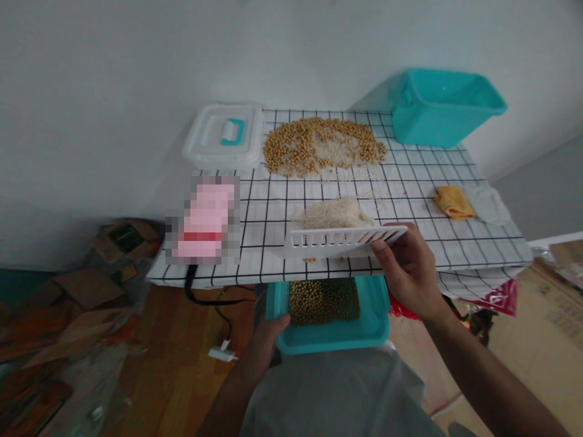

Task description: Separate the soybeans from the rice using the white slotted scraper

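My right hand (412, 273) grips one end of a white slotted plastic panel (332, 249), held on edge near the table's front. Just behind the panel lies a heap of pale grains (334, 212) that look like rice. My left hand (266, 337) is closed on the left rim of a teal container (337, 344) below the table edge. Inside it are tan soybeans (305, 297) and a darker, greenish patch of beans. A few tan beans (310, 260) show by the panel's lower edge. Farther back, a wide spread of soybeans (289, 145) surrounds more pale grains.
A checked cloth covers the table (264, 230). A clear lidded box (209, 142) stands at back left, a teal bin (432, 124) at back right. A yellow cloth (454, 202) and a white cloth (489, 204) lie right. A blurred pink object (207, 212) with a cable is left. Cardboard boxes (86, 288) sit on the floor.
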`<action>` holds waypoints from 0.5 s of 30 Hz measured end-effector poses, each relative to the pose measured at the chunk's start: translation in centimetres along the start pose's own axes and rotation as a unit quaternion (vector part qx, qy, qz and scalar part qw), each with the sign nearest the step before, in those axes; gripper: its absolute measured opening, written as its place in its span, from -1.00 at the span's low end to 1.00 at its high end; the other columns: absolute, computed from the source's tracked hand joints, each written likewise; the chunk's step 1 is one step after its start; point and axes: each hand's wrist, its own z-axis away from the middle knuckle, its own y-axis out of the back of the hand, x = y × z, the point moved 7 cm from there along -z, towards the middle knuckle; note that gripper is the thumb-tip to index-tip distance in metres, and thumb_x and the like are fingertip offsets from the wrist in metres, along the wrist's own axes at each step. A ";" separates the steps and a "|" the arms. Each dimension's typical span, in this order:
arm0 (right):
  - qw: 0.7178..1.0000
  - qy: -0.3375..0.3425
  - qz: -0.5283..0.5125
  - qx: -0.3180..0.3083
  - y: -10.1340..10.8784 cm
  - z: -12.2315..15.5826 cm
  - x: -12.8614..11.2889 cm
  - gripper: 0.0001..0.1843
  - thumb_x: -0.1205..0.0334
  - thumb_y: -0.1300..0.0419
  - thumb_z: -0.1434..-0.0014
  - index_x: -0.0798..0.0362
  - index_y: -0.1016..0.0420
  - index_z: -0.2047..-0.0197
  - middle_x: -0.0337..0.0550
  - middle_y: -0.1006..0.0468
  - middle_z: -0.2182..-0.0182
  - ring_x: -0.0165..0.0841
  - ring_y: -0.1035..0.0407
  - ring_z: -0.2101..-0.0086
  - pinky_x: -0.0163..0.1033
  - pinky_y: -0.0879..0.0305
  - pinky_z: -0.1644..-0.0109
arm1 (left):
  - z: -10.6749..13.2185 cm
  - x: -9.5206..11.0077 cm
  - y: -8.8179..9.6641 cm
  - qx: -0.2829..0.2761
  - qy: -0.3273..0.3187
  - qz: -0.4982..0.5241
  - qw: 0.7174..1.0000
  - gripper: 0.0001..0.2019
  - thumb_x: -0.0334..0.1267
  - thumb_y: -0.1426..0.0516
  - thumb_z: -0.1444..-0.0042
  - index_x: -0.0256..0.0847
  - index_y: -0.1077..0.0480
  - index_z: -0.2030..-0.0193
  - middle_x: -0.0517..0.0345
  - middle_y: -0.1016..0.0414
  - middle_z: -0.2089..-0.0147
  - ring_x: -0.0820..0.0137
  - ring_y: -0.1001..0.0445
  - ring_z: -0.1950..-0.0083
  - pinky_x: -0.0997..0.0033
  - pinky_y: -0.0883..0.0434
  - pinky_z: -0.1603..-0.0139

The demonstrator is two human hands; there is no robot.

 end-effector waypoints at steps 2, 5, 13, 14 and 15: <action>1.000 -0.012 -0.005 -0.002 0.2 1.1 -0.3 -0.87 0.25 -0.23 -0.29 -0.12 -0.52 0.10 -0.17 -0.52 0.22 -0.28 -0.45 0.24 -0.13 -0.45 0.20 | 0.2 -0.1 -0.3 -0.010 -0.003 0.012 1.000 -0.38 -0.10 -0.34 0.13 -0.17 -0.48 -0.14 0.03 -0.67 -0.09 -0.09 -0.48 -0.27 -0.01 -0.44 -0.26; 0.999 -0.031 -0.005 -0.017 0.6 3.1 -0.9 -0.82 0.27 -0.24 -0.28 -0.15 -0.52 0.06 -0.14 -0.56 0.18 -0.24 -0.48 0.24 -0.11 -0.47 0.23 | 0.3 -0.5 -0.9 -0.031 -0.004 0.023 0.999 -0.38 -0.10 -0.32 0.08 -0.22 -0.46 -0.17 0.01 -0.67 -0.09 -0.03 -0.52 -0.24 0.05 -0.41 -0.29; 0.999 -0.003 -0.001 0.043 2.2 3.7 -1.8 -0.80 0.27 -0.23 -0.27 -0.15 -0.49 0.04 -0.10 -0.57 0.20 -0.17 -0.50 0.24 0.02 -0.48 0.19 | 0.3 -0.6 -1.0 -0.030 0.006 0.014 0.999 -0.39 -0.09 -0.30 0.03 -0.27 -0.44 -0.18 -0.05 -0.67 -0.09 -0.04 -0.54 -0.21 0.03 -0.43 -0.25; 0.997 0.004 0.010 0.072 2.5 3.1 -1.6 -0.81 0.25 -0.24 -0.27 -0.14 -0.49 0.05 -0.10 -0.55 0.21 -0.18 -0.49 0.25 0.00 -0.48 0.19 | 0.2 -0.6 -0.9 -0.030 0.002 0.009 1.000 -0.37 -0.09 -0.31 0.05 -0.27 -0.43 -0.18 -0.06 -0.66 -0.10 -0.05 -0.53 -0.21 0.01 -0.41 -0.27; 0.995 0.012 0.022 0.098 2.7 2.5 -1.5 -0.82 0.24 -0.25 -0.26 -0.12 -0.48 0.05 -0.10 -0.53 0.22 -0.20 -0.48 0.25 -0.02 -0.46 0.19 | 0.2 -0.7 -0.8 -0.033 0.000 0.007 0.999 -0.36 -0.08 -0.32 0.06 -0.27 -0.43 -0.19 -0.07 -0.65 -0.12 -0.06 -0.52 -0.23 0.00 -0.39 -0.30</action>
